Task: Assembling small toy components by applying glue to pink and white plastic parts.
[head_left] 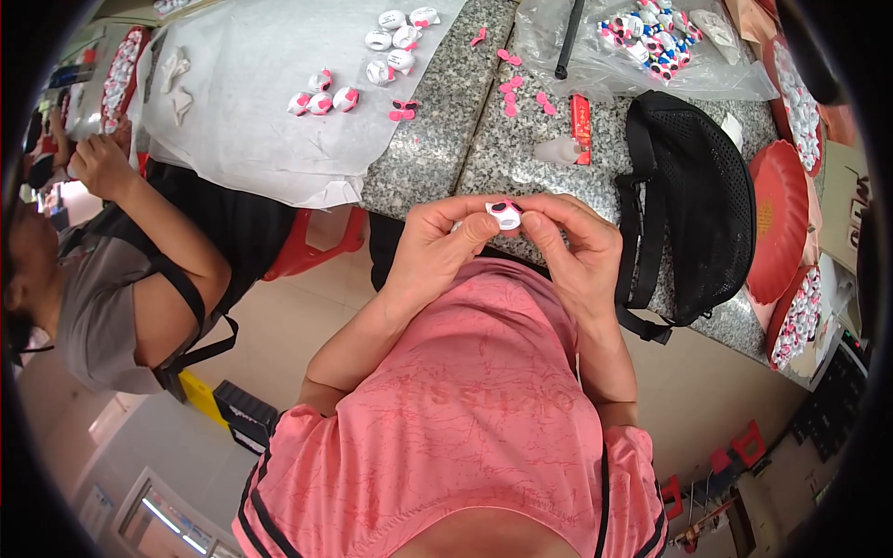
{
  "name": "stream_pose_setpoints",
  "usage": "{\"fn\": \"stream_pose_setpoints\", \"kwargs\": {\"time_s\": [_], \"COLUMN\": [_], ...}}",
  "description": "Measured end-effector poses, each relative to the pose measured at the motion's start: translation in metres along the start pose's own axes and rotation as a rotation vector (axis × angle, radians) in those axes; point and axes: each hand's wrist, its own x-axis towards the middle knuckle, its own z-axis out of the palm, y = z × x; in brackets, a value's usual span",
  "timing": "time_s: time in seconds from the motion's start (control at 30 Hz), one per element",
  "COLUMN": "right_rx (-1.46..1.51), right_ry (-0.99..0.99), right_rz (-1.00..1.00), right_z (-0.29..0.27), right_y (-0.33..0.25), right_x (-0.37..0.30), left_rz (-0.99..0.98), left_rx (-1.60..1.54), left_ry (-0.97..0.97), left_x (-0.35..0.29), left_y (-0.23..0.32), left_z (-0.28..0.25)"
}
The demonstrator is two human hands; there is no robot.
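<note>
Held a small white piece (pixel 503 215) with pink and dark patches in both hands, just by the near edge of the stone tabletop (pixel 419 172), in front of the body. Gripped one side between thumb and fingers of the left hand (pixel 435 237) and the other side likewise in the right hand (pixel 581 244), probably to steady something so small while leaving the patched face uncovered. Had both thumbs toward the body; could not make out every fingertip behind.

Had a white sheet (pixel 242 139) spread over the left part of the tabletop, apparently as clean ground for loose parts. Saw mostly white pieces (pixel 379 40) grouped near the sheet's right edge, apart from pink-patched pieces (pixel 320 102) nearer the body, perhaps to avoid mixing. Had pink bow-shaped parts (pixel 511 85) scattered on bare stone beyond the hands, seemingly for easy reach, with a translucent bottle (pixel 556 151) and a red packet (pixel 582 130) side by side closer in.

Noted a colourful heap (pixel 651 39) on clear plastic (pixel 558 33) toward the far edge, likely gathered there to prevent rolling. Had a black mesh bag (pixel 698 205) on the right, presumably aside to free the middle, and a red scalloped tray (pixel 779 223) beyond, near the tabletop's right edge.
</note>
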Motion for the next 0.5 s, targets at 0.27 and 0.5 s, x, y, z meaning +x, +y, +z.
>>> {"fn": "stream_pose_setpoints", "kwargs": {"time_s": [0.27, 0.5], "right_rx": [-0.001, -0.035], "right_ry": [0.005, 0.032], "right_rz": [-0.028, -0.102], "right_z": [-0.0018, 0.0015], "right_y": [0.0052, 0.0045], "right_x": [-0.0007, -0.0001], "left_rz": [0.046, 0.055], "left_rx": [0.076, 0.161], "left_ry": [0.077, 0.052], "left_x": [-0.001, -0.0009], "left_y": [0.0056, 0.0049], "left_z": [0.0063, 0.0024]}}
